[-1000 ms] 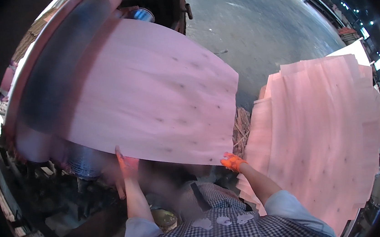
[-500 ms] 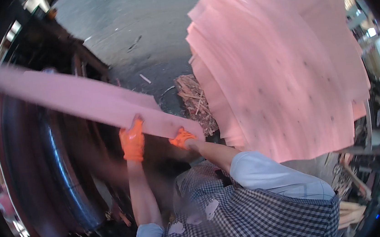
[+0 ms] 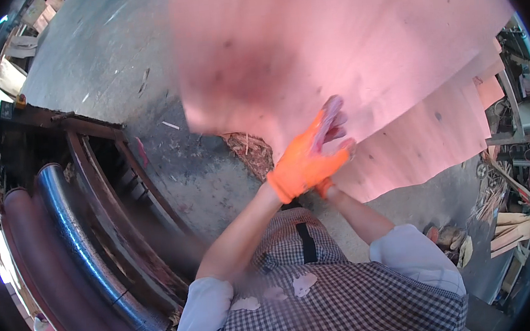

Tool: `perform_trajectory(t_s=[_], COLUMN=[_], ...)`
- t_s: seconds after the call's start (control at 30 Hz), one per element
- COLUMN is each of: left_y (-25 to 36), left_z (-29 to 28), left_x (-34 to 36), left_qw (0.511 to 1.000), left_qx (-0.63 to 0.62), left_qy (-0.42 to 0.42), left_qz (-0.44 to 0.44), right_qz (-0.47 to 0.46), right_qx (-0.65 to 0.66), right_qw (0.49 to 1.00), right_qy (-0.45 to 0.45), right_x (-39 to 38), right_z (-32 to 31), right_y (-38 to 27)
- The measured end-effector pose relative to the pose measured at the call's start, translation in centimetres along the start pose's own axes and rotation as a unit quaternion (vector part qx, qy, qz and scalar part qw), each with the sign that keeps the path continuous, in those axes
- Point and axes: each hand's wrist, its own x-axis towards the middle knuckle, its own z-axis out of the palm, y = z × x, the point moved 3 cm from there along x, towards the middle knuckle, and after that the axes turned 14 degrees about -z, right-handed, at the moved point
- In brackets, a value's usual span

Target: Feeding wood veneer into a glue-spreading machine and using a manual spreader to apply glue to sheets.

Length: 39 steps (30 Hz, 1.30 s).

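A large pink wood veneer sheet [image 3: 254, 51] spreads over the stack of pink veneer sheets [image 3: 428, 137] in front of me and to the right. My left hand [image 3: 305, 155], in an orange glove stained at the fingertips, is over the sheet's near edge. Its fingers stretch out and the thumb stands apart, with nothing gripped. Just behind it is my right hand [image 3: 326, 187], of which only a bit of orange glove shows by the sheet's edge. The left hand hides its fingers.
On the left stands a machine with a shiny metal roller [image 3: 87, 240], a dark reddish roller [image 3: 45, 269] and a rusty frame [image 3: 116, 205]. Broken veneer scraps [image 3: 251, 154] lie on the floor beside the stack. Wood offcuts [image 3: 510, 231] sit at the right.
Both hands have swung rightward from the machine, bringing the veneer sheet over the stack. My left hand has let go of the sheet. The view has turned too.
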Motion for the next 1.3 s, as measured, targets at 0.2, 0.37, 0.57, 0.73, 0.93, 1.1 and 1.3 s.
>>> perform_trajectory(t_s=[0.2, 0.37, 0.57, 0.73, 0.93, 1.1, 1.3], left_y=[-6.8, -13.9, -17.0, -23.6, -39.5, -43.2, -42.9], left_z=[-7.5, -17.1, -18.6, -17.7, -15.5, -16.6, -21.1], left_x=[-7.0, -26.4, -48.0, -64.4, -73.2, -75.8, -75.6], left_qw=[0.968, 0.803, 0.45, 0.272, 0.428, 0.454, 0.539], left_qx=[0.166, 0.301, 0.305, 0.299, 0.194, 0.155, -0.3], left_qy=[0.159, 0.446, 0.711, 0.671, 0.59, 0.543, 0.532], left_qz=[-0.101, -0.257, -0.446, -0.621, -0.657, -0.689, -0.58], right_qz=[0.102, 0.269, 0.267, 0.208, 0.09, -0.012, -0.176], right_qx=[-0.438, -0.009, 0.144, 0.106, 0.046, -0.017, 0.081], right_qw=[0.877, 0.962, 0.929, 0.919, 0.928, 0.958, 0.921], right_qy=[-0.166, 0.033, -0.213, -0.316, -0.359, -0.284, -0.339], right_x=[-8.9, -2.8, -0.4, 3.2, 5.9, 4.3, 3.3], right_z=[-7.8, 0.5, 5.7, 7.8, 13.8, 15.3, 13.6], right_y=[28.0, 20.2, 8.4, -9.7, -15.3, -21.2, -11.9])
